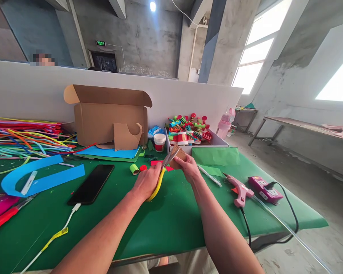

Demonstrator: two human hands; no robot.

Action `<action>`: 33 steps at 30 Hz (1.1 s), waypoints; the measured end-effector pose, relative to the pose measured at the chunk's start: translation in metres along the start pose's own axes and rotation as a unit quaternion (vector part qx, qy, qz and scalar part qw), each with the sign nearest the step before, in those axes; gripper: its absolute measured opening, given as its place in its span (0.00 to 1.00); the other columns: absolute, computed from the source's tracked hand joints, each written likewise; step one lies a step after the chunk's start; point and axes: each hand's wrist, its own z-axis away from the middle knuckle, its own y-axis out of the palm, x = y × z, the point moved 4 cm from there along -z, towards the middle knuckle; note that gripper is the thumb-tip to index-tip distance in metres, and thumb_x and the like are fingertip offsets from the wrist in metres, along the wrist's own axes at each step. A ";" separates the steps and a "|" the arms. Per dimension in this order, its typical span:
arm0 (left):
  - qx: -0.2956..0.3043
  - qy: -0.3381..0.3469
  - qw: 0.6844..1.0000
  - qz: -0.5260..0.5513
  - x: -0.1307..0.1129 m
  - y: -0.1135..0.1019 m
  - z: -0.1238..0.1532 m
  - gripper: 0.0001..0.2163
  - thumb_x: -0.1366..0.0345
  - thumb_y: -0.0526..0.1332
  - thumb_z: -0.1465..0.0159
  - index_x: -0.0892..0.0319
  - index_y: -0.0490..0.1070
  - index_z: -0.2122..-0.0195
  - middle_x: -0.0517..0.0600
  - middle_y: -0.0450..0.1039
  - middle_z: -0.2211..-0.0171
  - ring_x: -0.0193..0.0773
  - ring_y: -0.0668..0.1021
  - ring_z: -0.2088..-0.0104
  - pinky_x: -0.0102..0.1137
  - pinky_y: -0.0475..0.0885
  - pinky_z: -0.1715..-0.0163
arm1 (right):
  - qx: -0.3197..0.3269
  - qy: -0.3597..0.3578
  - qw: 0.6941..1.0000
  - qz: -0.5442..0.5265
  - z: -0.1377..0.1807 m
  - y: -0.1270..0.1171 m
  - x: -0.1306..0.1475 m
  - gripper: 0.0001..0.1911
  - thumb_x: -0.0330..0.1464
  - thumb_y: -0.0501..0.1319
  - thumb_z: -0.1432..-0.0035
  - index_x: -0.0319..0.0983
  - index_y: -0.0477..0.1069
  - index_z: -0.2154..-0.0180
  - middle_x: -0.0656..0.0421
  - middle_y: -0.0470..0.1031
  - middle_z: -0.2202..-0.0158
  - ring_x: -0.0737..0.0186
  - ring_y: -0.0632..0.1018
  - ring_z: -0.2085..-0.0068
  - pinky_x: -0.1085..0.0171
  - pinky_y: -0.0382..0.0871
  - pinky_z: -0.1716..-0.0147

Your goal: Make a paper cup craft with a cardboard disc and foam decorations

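Note:
My left hand (149, 180) is closed around the yellow handle of a pair of scissors (159, 185). The metal blades point up and away, against a small piece of brown cardboard (179, 153). Fingers and thumb of my right hand (189, 166) pinch that cardboard from the right side. Just beyond and left of my hands lie a green paper roll (134, 169), a red cap (143, 168) and a strip of red paper (159, 163). Part of the blades and the lower cardboard edge are hidden by my hands.
A cardboard box (94, 123), paper cups (159, 141) and a tray of colourful spring figures (188, 131) stand at the back. Pipe cleaners (28, 133) are piled left. A charging phone (93, 184) lies near my left arm. On the right lies a corded glue gun (240, 189).

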 end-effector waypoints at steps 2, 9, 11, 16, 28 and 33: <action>0.003 0.000 1.000 0.003 -0.001 -0.001 0.000 0.09 0.69 0.46 0.30 0.60 0.61 0.52 0.57 0.77 0.61 0.49 0.81 0.61 0.35 0.71 0.67 | 0.003 0.001 1.000 0.002 0.000 -0.001 0.001 0.25 0.40 0.77 0.69 0.38 0.78 0.66 0.59 0.80 0.70 0.63 0.78 0.69 0.65 0.73 0.66; 0.009 0.003 1.000 0.008 -0.003 -0.003 0.001 0.09 0.69 0.46 0.30 0.60 0.60 0.52 0.58 0.78 0.62 0.49 0.82 0.62 0.35 0.71 0.67 | 0.004 0.001 1.000 -0.005 0.000 -0.002 0.002 0.25 0.39 0.77 0.69 0.38 0.78 0.65 0.59 0.80 0.70 0.63 0.78 0.70 0.64 0.73 0.66; 0.016 0.005 1.000 0.008 -0.004 -0.004 0.001 0.08 0.69 0.46 0.30 0.60 0.60 0.53 0.58 0.78 0.63 0.49 0.82 0.62 0.35 0.71 0.67 | 0.000 0.003 1.000 0.000 0.000 -0.003 0.003 0.25 0.39 0.78 0.70 0.38 0.78 0.66 0.59 0.80 0.71 0.63 0.78 0.70 0.64 0.73 0.67; 0.032 0.006 0.999 0.000 -0.006 -0.008 0.003 0.09 0.70 0.46 0.31 0.61 0.60 0.53 0.57 0.79 0.64 0.51 0.82 0.63 0.36 0.71 0.68 | -0.004 0.011 1.000 0.018 0.001 -0.005 0.007 0.24 0.39 0.78 0.72 0.38 0.77 0.69 0.60 0.79 0.73 0.64 0.77 0.72 0.65 0.72 0.70; 0.016 -0.003 1.000 -0.017 -0.002 -0.010 0.003 0.10 0.69 0.45 0.30 0.60 0.59 0.51 0.59 0.76 0.58 0.50 0.81 0.59 0.37 0.72 0.66 | 0.000 -0.018 0.999 0.026 0.001 -0.003 0.009 0.23 0.40 0.77 0.69 0.37 0.77 0.69 0.60 0.80 0.72 0.64 0.77 0.71 0.66 0.70 0.68; 0.015 0.004 1.000 -0.005 -0.002 -0.006 0.003 0.10 0.70 0.45 0.30 0.60 0.59 0.50 0.58 0.75 0.58 0.48 0.81 0.60 0.36 0.72 0.66 | 0.015 -0.012 0.999 0.035 0.002 0.000 0.010 0.23 0.40 0.77 0.69 0.38 0.77 0.69 0.60 0.80 0.72 0.64 0.77 0.71 0.65 0.71 0.67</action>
